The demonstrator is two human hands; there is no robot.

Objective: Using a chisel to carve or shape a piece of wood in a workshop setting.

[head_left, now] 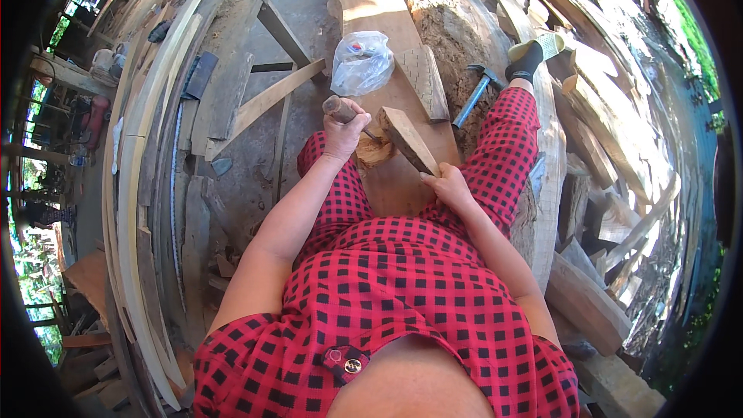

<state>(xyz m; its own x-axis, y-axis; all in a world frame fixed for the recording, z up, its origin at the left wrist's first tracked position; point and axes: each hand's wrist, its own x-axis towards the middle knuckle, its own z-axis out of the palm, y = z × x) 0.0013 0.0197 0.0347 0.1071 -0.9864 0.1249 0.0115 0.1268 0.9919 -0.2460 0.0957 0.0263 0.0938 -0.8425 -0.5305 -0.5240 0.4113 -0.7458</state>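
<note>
My left hand [345, 133] is closed round the wooden handle of a chisel [340, 111], whose thin metal shank slants down to the right. Its tip is near a pale, rough-cut patch of wood [377, 152] between my knees. A thick wooden block [407, 138] is gripped at its near end by my right hand [449, 186]; its far end rises beside the chisel. Under both hands runs a wide brown plank [402, 190], lying lengthwise between my legs. What the chisel tip touches is too small to tell.
A clear plastic bag [362, 66] lies farther up the plank, left of another wooden block [422, 83]. A hammer with a blue handle [471, 106] rests by my right shin. Long boards [139, 131] and a wooden frame [251, 85] stand left; timber offcuts [592, 306] pile up right.
</note>
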